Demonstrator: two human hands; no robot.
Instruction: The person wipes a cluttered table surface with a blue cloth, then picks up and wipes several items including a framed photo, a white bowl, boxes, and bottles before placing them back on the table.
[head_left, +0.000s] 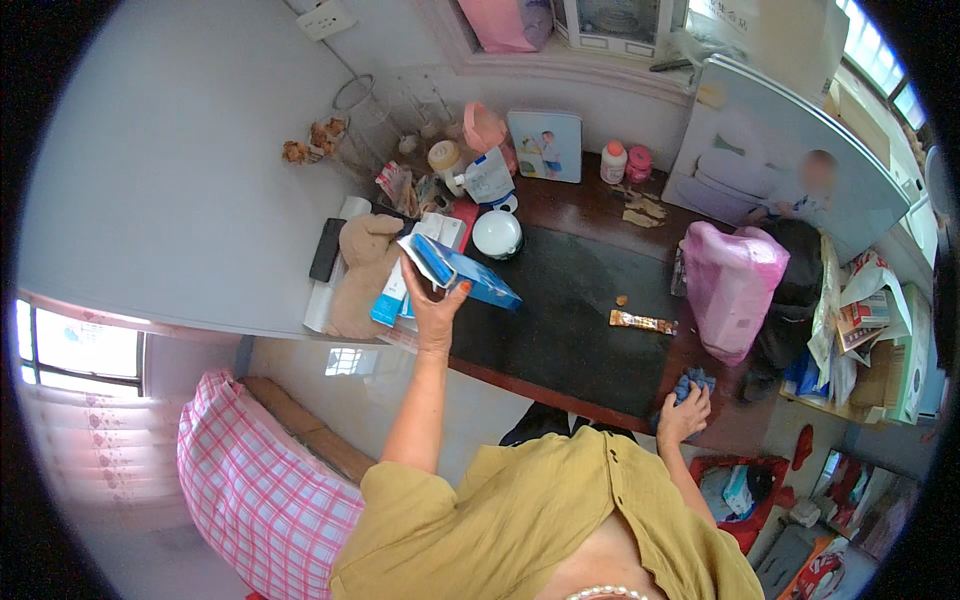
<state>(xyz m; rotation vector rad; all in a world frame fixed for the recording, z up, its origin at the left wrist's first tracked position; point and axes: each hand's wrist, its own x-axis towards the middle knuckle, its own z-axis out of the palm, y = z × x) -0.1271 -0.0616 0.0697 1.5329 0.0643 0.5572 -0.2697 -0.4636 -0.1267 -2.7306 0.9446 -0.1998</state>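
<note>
My left hand (435, 306) grips a blue box (480, 280) with an open white flap, held above the left part of the dark desk mat (566, 330). Under and beside it are a beige plush toy (358, 285) and a blue-and-white carton (388, 300). A round white-lidded container (497, 234) stands just behind the box. My right hand (684, 411) presses on a dark blue cloth (694, 381) near the desk's front right edge. A small gold-and-brown wrapped packet (642, 322) lies on the mat, with a small brown piece (621, 300) behind it.
A pink plastic-wrapped package (731, 289) and a black bag (791, 292) occupy the desk's right side. Behind stand a small picture (546, 146), a white bottle (613, 163), a pink jar (639, 163) and a large leaning picture board (780, 150). A black case (327, 249) lies left of the plush toy.
</note>
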